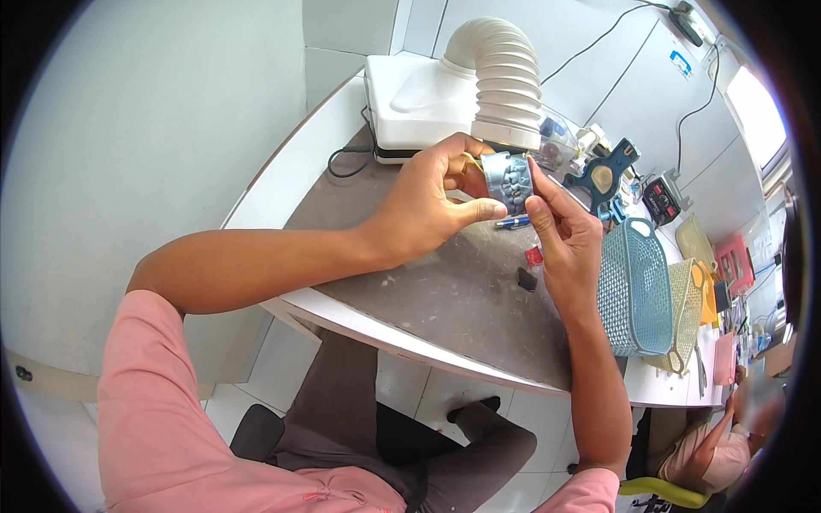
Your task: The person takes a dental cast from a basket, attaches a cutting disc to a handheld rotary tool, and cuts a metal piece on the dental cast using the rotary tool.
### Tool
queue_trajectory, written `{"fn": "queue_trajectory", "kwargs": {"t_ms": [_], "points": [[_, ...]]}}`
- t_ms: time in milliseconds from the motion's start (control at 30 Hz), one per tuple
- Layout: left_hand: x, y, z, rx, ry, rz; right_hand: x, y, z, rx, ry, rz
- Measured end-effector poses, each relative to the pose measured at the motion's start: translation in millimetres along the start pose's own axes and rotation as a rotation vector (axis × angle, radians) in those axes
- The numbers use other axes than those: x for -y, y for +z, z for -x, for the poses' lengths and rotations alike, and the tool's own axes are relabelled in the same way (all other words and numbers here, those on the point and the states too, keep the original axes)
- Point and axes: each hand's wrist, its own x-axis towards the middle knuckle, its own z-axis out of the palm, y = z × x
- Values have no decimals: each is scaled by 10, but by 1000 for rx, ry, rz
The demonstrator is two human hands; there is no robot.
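Both hands hold a blue-grey dental model (510,183) up over the dark work surface. My left hand (432,198) grips its left side, with the thumb at the lower edge and the fingers curled behind it. My right hand (566,227) pinches its right side between thumb and fingers. A row of tooth shapes shows on the face turned to the camera. Something thin and yellowish sticks out at its upper left, too small to make out. Just below lies a blue pen (513,222), partly hidden by the hands.
A white machine (419,103) with a ribbed hose (505,81) stands behind the hands. On the right are a blue basket (634,291), a cream basket (682,316) and a blue stand (603,175). A red piece (534,256) and a black piece (527,280) lie nearby. Another person (714,445) sits at far right.
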Motion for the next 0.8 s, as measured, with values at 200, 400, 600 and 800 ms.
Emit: {"fn": "queue_trajectory", "kwargs": {"t_ms": [200,400,600,800], "points": [[0,6,9,2,-22,59,2,0,5,8,59,6],[-10,3,-2,-12,-15,59,5,2,1,9,82,-53],[-82,-22,13,-49,-64,66,36,11,-13,1,196,-266],[-69,-31,-1,-77,-81,107,74,16,-24,29,289,-343]]}}
